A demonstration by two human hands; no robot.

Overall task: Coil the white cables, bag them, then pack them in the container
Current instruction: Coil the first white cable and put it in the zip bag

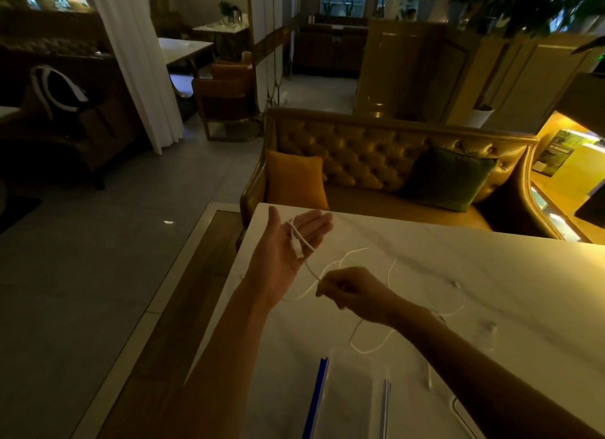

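My left hand point(288, 242) is raised palm up over the white table's point(491, 275) far left corner, fingers straight. A thin white cable point(357, 252) is looped round those fingers, and its plug end point(298, 250) lies across the palm. My right hand point(352, 289) pinches the same cable just below and right of the left palm. The rest of the cable trails in loose curves over the table towards the right. A clear bag with a blue zip strip point(347, 396) lies flat at the near edge.
Small white earpieces point(491, 327) lie on the table to the right. A tufted brown sofa point(376, 157) with an orange cushion and a green one stands behind the table. Grey floor tiles spread to the left.
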